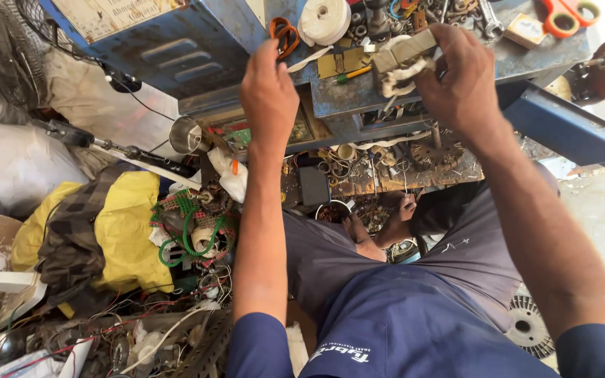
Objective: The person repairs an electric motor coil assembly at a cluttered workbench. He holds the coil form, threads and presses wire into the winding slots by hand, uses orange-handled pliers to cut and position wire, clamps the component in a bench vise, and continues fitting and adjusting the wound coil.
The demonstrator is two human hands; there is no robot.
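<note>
Reaching up to the cluttered blue metal tabletop [344, 98], both hands work apart. The right hand [460, 77] is clamped on a small grey metal block wound with white tape [404, 59], holding it above the tabletop's front edge, probably to keep the loose tape clear. The left hand [269, 91] rests its fingertips on orange-handled scissors [283, 35] lying just left of that block, beside a white tape roll [323, 19].

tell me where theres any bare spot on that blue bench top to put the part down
Little room. The barest patch of the blue bench top lies right of the right hand, below the orange scissors. Between both hands, tape roll, yellow card and screwdriver crowd it. The left hand covers the edge.
</note>
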